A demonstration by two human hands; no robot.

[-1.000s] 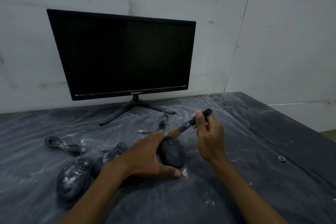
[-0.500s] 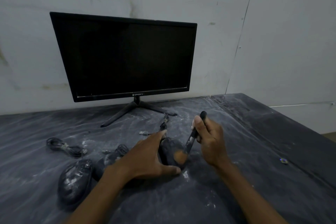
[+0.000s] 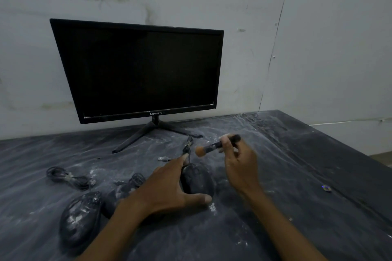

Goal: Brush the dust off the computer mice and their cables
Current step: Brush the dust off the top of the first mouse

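A black computer mouse [image 3: 198,180] lies on the dusty dark table [image 3: 275,207], and my left hand [image 3: 167,186] grips it from the left, thumb at its near end. Its cable [image 3: 187,146] runs away toward the monitor stand. My right hand [image 3: 239,165] holds a small brush [image 3: 214,146] with a black handle and orange bristles, lifted just above and beyond the mouse. A second, dust-streaked mouse [image 3: 79,218] lies at the near left. A third mouse [image 3: 118,195] is partly hidden behind my left wrist. A coiled cable [image 3: 67,178] lies left of them.
A black monitor [image 3: 140,70] on a splayed stand [image 3: 154,131] stands at the back against a pale wall. A small USB plug [image 3: 163,158] lies beyond my left fingers. A tiny bluish object [image 3: 326,187] sits at the right. The table's edge slants down at the far right.
The brush swept down onto the mouse's near right side half a second ago, and has now lifted off to hang above its far end. My left hand kept its hold.
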